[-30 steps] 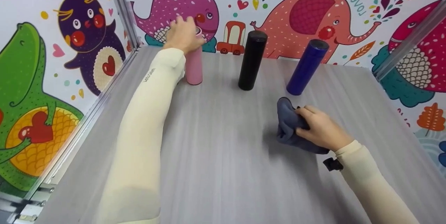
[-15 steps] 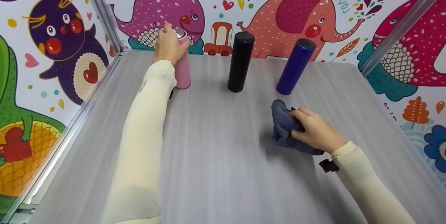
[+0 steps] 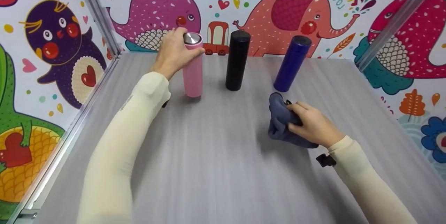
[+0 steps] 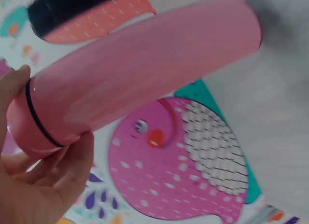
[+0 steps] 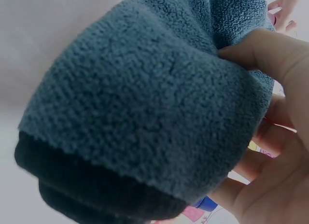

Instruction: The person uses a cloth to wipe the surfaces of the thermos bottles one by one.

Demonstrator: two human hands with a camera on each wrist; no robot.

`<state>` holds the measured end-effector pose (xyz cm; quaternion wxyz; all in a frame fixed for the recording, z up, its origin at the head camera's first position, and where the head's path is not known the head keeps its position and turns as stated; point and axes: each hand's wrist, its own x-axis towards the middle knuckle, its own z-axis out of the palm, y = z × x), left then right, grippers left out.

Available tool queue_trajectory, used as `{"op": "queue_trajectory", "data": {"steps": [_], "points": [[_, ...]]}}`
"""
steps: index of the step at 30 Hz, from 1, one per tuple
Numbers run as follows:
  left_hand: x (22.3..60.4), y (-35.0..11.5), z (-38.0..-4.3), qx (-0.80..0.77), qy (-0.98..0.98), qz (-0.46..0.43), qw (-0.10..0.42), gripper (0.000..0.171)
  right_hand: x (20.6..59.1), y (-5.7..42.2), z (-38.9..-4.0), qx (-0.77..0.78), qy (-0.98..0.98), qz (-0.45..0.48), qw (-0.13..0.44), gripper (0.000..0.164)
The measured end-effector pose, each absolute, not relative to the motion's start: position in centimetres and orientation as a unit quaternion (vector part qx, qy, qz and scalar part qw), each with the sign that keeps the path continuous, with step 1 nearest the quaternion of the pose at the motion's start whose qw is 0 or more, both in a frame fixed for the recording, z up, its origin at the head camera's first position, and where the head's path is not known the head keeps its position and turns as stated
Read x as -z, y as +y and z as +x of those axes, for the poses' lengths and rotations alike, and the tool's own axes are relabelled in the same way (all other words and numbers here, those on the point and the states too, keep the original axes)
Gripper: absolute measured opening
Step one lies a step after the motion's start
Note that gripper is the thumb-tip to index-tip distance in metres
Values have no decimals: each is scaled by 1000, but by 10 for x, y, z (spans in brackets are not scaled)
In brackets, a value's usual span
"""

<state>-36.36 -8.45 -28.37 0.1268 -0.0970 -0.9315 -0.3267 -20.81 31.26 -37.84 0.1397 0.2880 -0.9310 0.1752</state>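
My left hand (image 3: 176,51) grips a pink thermos bottle (image 3: 193,74) near its top, thumb on one side and fingers on the other. The bottle has a silver disc on its lid and leans slightly; in the left wrist view a dark ring runs round the pink bottle (image 4: 145,64) beside my fingertips. A folded blue-grey towel (image 3: 284,123) is pinched in my right hand (image 3: 315,124), over the right half of the table. Its fuzzy pile and dark edge fill the right wrist view, where my thumb presses into the towel (image 5: 145,89).
A black thermos bottle (image 3: 238,62) stands upright right of the pink one. Farther right is a dark blue thermos bottle (image 3: 292,64), just beyond the towel. The grey table (image 3: 209,168) is bounded by walls with cartoon animals and metal frame posts (image 3: 95,15).
My left hand has taken hold of the pink bottle and brought it a little nearer and to the right. The right hand keeps holding the towel, nearly in place. The head view has shifted.
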Motion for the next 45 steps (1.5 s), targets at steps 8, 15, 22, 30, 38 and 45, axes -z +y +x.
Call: {"op": "queue_trajectory", "data": {"steps": [8, 15, 22, 30, 38, 45], "points": [[300, -76, -326, 346, -915, -159, 133, 66, 382, 303, -214, -194, -923, 298, 147, 34], [311, -56, -304, 358, -906, -194, 118, 67, 382, 301, -220, -240, -909, 293, 171, 33], [316, -38, -295, 365, -897, -223, 109, 71, 378, 297, -227, -345, -885, 247, 192, 33], [319, -22, -291, 381, -884, -253, 92, 70, 366, 280, -233, -484, -838, 176, 181, 34], [323, -14, -289, 388, -881, -262, 74, 72, 340, 240, -229, -549, -797, 199, 151, 28], [323, -12, -292, 381, -879, -278, 77, 74, 356, 238, -261, -575, -782, 196, 139, 29]]}}
